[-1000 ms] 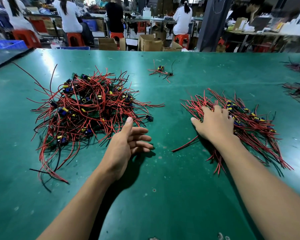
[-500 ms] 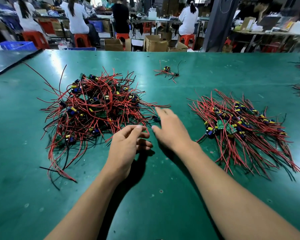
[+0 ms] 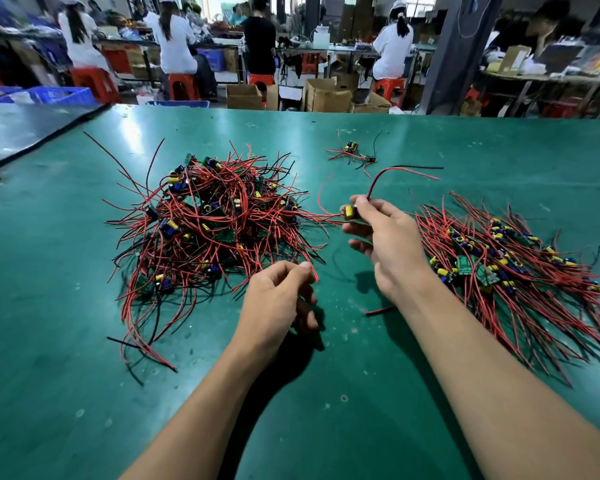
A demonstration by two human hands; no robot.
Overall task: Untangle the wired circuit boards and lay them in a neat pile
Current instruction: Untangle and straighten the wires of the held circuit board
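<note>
Green matting covers the table (image 3: 84,341), and on it we count two heaps and one stray cluster of wired boards. The tangled heap (image 3: 215,220) sits at ten o'clock, with red and black leads looping every way over blue and yellow parts. The neat pile (image 3: 506,265) lies at three o'clock, its leads combed mostly one way (toward five o'clock). The stray cluster (image 3: 352,152) rests well apart at twelve o'clock.

We see two hands between the heaps. The right hand (image 3: 392,244) has its fingers curled round one board (image 3: 350,213), whose yellow part shows at the fingertips. From the board a red lead and a black lead arc up toward one o'clock, and another red lead runs toward nine o'clock, to the tangled heap's edge. The left hand (image 3: 278,299), near six o'clock, pinches one red wire end (image 3: 315,274) between thumb and forefinger, the other fingers curled loosely beneath. Which board that wire belongs to we cannot tell.
</note>
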